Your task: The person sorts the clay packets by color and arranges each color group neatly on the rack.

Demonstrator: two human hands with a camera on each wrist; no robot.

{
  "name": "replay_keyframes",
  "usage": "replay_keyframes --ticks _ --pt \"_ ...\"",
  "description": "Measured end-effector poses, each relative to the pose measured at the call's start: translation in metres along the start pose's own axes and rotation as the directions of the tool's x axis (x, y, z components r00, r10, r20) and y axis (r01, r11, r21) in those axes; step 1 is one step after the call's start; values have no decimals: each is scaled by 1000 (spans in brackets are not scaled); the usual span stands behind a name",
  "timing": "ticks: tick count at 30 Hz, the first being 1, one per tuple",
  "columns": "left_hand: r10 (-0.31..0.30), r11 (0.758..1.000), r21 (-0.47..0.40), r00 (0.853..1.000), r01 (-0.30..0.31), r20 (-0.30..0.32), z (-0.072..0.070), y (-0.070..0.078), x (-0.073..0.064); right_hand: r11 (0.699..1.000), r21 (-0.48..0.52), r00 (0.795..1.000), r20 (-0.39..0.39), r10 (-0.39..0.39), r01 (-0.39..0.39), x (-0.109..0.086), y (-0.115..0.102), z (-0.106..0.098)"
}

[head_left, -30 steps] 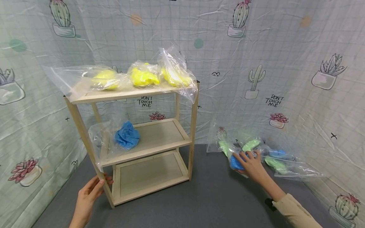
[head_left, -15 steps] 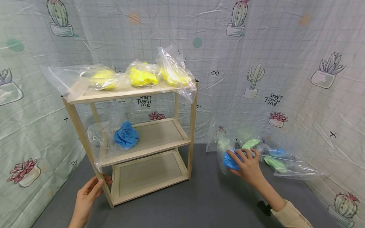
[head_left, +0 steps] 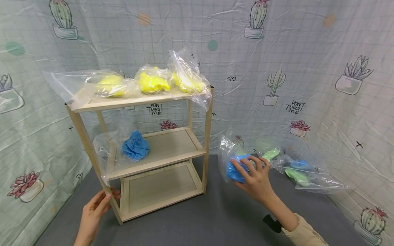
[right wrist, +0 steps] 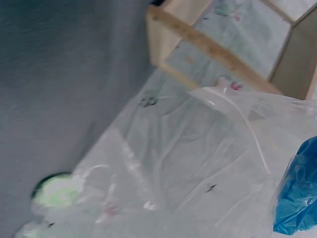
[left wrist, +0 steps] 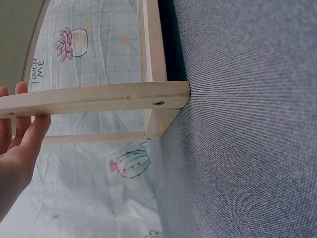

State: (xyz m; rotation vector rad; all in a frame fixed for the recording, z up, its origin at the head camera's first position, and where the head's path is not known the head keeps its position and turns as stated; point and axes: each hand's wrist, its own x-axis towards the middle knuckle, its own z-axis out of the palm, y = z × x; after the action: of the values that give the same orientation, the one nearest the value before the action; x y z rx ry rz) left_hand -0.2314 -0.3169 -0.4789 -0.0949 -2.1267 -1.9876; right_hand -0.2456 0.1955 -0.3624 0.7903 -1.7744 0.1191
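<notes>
My left hand (head_left: pixel 96 208) grips the front left post of a wooden shelf rack (head_left: pixel 163 167). In the left wrist view its fingers (left wrist: pixel 34 134) lie around that post (left wrist: pixel 99 99) above the rack's foot. My right hand (head_left: pixel 255 177) holds a clear plastic bag with a crumpled blue bundle (head_left: pixel 236 171) inside, right of the rack. The right wrist view shows the blue bundle (right wrist: pixel 299 193) at its right edge, the bag's clear mouth spreading left. On the middle shelf lies another bagged blue bundle (head_left: pixel 136 146). Bagged yellow bundles (head_left: pixel 154 82) line the top shelf.
Clear bags with green contents (head_left: pixel 271 154) lie on the grey tabletop (head_left: pixel 215 222) at the back right. Beside them is a bag with a blue piece (head_left: pixel 298 165). A cactus-print curtain (head_left: pixel 234 51) encloses the back and sides.
My right hand has moved left with the bagged blue bundle, away from the other bags and closer to the rack. My left hand stays on the post.
</notes>
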Motion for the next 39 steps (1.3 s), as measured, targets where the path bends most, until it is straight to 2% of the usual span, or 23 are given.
replay_keyframes --ticks 2,7,9,12,13,14,17,18,19,21,24,25,27,29,33,34,36,39 --pt "1 1000 -11 1000 -1 1 -1 -2 1 1000 3 1000 -26 -15 15 7 -5 2" --pt "56 998 -37 998 -54 41 3 13 -4 999 11 996 -81 -29 30 24 -15 6" --pt "82 995 -60 995 -78 60 3 13 -4 999 13 994 -107 -32 33 30 -20 8" --pt "113 989 -102 992 -108 50 1 5 -1 999 12 989 -141 -46 49 40 -27 13" --pt "92 993 -78 994 -87 57 1 7 -2 998 15 987 -149 -53 56 44 -29 15" --pt "112 989 -107 992 -106 54 1 6 -1 998 18 986 -157 -61 65 47 -31 17" --pt "72 996 -63 996 -69 47 5 15 -4 996 20 983 -163 -81 85 56 -36 23" --pt "81 994 -81 995 -76 52 5 17 -5 996 23 983 -162 -86 91 59 -38 25" --pt "54 997 -55 997 -51 52 6 20 -5 995 25 983 -158 -90 95 61 -39 28" --pt "41 999 -34 998 -40 37 3 13 -3 995 23 986 -140 -93 97 66 -42 32" --pt "22 1000 -16 1000 -22 5 -3 -6 3 995 13 989 -114 -97 99 73 -47 38" --pt "-4 1000 12 1000 4 -4 -4 -8 4 995 8 989 -108 -98 100 76 -48 40" --pt "-9 1000 18 1000 9 -9 -6 -15 7 995 -12 989 -100 -105 104 81 -51 44" --pt "-3 1000 6 1000 3 -9 -5 -14 6 994 -26 989 -98 -110 108 86 -54 48" --pt "48 998 -47 998 -46 39 -6 -10 6 995 -26 992 -71 -102 101 96 -61 55" --pt "64 996 -66 997 -62 34 -6 -11 6 995 -22 993 -57 -99 98 98 -63 57" --pt "63 996 -66 997 -60 45 -6 -9 5 995 -14 995 -24 -96 95 101 -65 60" --pt "20 1000 -19 999 -19 29 -4 -5 3 994 3 993 49 -108 108 103 -68 66"
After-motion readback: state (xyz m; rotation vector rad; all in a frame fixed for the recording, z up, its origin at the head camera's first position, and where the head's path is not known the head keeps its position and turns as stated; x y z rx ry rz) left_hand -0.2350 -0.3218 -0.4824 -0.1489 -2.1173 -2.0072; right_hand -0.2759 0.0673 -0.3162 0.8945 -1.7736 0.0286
